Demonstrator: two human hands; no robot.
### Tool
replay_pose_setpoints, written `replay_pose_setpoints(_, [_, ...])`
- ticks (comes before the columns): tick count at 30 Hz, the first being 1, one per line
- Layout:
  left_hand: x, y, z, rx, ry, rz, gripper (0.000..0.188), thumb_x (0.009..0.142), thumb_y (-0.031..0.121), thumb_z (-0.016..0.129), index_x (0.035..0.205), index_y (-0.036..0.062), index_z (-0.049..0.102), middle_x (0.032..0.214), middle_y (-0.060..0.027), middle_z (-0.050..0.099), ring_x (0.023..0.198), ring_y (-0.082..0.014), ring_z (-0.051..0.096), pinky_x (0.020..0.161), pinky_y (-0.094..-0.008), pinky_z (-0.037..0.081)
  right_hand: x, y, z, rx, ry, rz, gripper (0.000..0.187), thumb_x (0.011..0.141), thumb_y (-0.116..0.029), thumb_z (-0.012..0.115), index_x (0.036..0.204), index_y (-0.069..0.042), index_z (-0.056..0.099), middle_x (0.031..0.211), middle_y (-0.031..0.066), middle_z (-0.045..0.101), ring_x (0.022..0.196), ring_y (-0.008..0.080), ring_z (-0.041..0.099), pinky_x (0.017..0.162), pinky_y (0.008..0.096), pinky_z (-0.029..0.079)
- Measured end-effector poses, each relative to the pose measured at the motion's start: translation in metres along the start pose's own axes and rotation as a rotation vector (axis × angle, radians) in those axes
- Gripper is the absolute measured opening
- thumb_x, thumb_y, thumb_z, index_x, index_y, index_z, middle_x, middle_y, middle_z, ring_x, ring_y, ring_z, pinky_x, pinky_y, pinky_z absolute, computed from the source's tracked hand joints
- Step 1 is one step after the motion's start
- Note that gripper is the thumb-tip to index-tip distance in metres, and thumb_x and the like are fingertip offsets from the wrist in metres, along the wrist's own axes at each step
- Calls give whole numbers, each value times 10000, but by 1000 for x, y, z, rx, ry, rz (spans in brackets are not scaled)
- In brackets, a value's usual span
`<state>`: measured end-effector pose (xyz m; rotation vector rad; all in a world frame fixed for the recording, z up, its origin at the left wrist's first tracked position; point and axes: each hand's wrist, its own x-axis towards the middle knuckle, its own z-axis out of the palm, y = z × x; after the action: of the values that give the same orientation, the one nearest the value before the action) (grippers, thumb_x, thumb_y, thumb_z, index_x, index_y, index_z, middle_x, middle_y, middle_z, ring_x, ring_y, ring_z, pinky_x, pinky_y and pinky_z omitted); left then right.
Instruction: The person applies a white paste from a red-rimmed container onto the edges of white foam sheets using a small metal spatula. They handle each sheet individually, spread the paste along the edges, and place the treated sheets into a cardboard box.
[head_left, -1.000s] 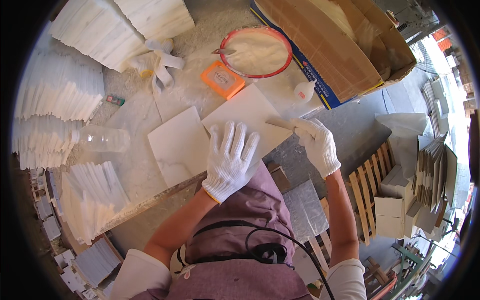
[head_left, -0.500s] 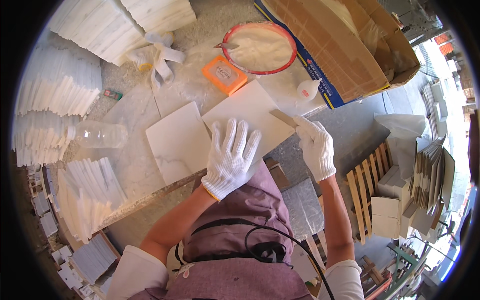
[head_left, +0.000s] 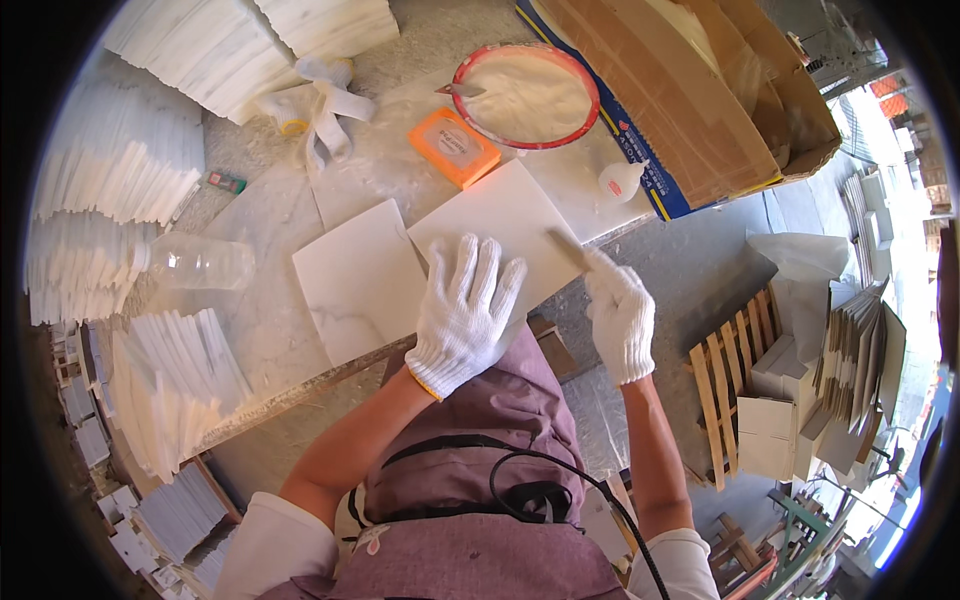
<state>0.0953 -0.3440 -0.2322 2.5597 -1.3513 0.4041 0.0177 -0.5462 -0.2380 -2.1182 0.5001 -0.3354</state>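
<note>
My left hand [head_left: 465,310], in a white knit glove, lies with fingers spread on the near edge of a white marble-look tile [head_left: 500,215]. A second white tile [head_left: 355,270] lies against it on the left, with faint grey veins. In my gloved right hand [head_left: 620,320], fingers closed, is a thin flat scraper blade [head_left: 567,243], blurred by motion, over the first tile's right edge. The handle is hidden in the fist. Just beyond the tile lies an orange rectangular block [head_left: 454,147] with a pale label.
A red-rimmed basin of whitish paste [head_left: 530,97] holds a pointed metal blade. Nearby stand a small white squeeze bottle [head_left: 620,181] and a large cardboard box [head_left: 670,90]. Left are stacked tiles [head_left: 120,145], a clear plastic bottle [head_left: 200,263] and a white cloth glove [head_left: 325,110]. A wooden pallet [head_left: 720,400] is at right.
My right hand has moved slightly nearer to me and left, carrying the scraper blade along the tile's right edge. My left hand stays on the tile.
</note>
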Motion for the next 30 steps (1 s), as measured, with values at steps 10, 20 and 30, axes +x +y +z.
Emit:
replay_pose_setpoints(10, [-3, -1, 5, -31, 29, 7, 640, 751, 342, 747, 1280, 31, 565, 1309, -265, 502, 1223, -465, 478, 1005, -644, 372, 20, 5, -20, 306, -269, 193, 308, 929, 10, 515, 1188, -42, 671, 859, 43, 624, 670, 107, 551, 615, 261, 486])
replay_pose_setpoints(20, [-8, -8, 5, -97, 19, 29, 649, 740, 341, 757, 1275, 31, 562, 1338, -255, 481, 1263, -466, 436, 1053, -654, 311, 50, 5, -37, 304, -383, 202, 302, 913, -40, 563, 1197, -2, 659, 869, 33, 601, 663, 100, 518, 607, 235, 449])
replay_pose_setpoints(30, [-9, -7, 5, -68, -5, 22, 640, 757, 346, 736, 1287, 34, 560, 1356, -255, 473, 1294, -467, 413, 1055, -661, 305, 42, 0, -33, 147, -382, 69, 316, 871, 27, 541, 1126, -67, 702, 885, 51, 639, 675, 136, 547, 657, 268, 493])
